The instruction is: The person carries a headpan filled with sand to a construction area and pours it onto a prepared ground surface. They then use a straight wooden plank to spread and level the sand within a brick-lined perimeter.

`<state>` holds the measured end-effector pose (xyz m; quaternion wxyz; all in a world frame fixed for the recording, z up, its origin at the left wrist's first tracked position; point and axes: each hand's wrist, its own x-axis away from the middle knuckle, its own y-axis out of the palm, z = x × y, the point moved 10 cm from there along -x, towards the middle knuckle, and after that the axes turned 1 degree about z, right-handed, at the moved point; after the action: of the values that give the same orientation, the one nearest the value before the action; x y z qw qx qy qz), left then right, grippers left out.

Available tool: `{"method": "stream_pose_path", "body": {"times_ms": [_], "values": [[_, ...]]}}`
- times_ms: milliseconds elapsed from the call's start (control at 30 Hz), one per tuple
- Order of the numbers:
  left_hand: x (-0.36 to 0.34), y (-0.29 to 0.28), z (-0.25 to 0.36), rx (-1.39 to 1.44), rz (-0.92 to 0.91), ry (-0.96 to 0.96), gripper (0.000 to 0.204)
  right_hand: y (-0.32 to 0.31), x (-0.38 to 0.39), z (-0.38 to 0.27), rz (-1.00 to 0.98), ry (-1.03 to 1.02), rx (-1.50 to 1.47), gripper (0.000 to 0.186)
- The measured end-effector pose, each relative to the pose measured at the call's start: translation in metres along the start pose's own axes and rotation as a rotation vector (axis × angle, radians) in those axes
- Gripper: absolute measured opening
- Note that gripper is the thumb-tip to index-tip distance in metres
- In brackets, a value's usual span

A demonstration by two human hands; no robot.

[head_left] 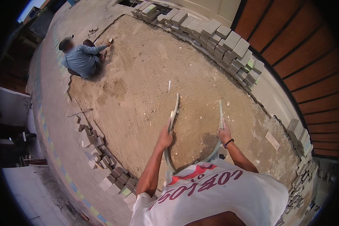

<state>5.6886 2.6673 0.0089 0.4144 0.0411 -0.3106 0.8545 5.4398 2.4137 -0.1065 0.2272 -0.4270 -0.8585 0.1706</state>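
Observation:
My left hand (165, 133) grips one arm of a pale, curved bar (174, 109), and my right hand (224, 133), with a dark bead bracelet at the wrist, grips the other arm. The two arms point away from me over tan sand (139, 67), in a rough U shape; their near part runs down behind my white shirt, so I cannot tell whether they join. Small white fragments lie on the sand just beyond the bar.
A co-worker (81, 60) in blue squats at the upper left, holding something small. Stacked pavers (233, 45) line the wooden gate (290, 64); more pavers (116, 180) lie along the left edge and at the right. Paved ground (54, 124) borders the sand.

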Motion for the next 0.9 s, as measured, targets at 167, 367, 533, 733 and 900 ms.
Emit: {"method": "stream_pose_path", "body": {"times_ms": [167,367,533,733,900], "values": [[-0.158,-0.017,-0.032,-0.059,-0.134,-0.195,0.054,0.060,-0.170,-0.012,-0.257,0.199,0.118,0.057],[-0.323,0.007,-0.087,0.201,-0.275,-0.536,0.014,0.074,-0.328,0.030,-0.712,0.224,0.554,0.019],[-0.335,0.021,-0.081,0.157,-0.465,-0.659,0.010,0.008,-0.309,0.038,-0.469,0.748,0.006,0.026],[-0.343,0.150,-0.033,0.064,-0.772,-0.269,0.012,-0.133,-0.258,0.135,-0.298,0.958,0.181,0.023],[-0.320,0.163,-0.133,0.516,-0.549,-0.512,0.019,-0.117,-0.256,0.081,-0.331,0.862,0.275,0.024]]}}
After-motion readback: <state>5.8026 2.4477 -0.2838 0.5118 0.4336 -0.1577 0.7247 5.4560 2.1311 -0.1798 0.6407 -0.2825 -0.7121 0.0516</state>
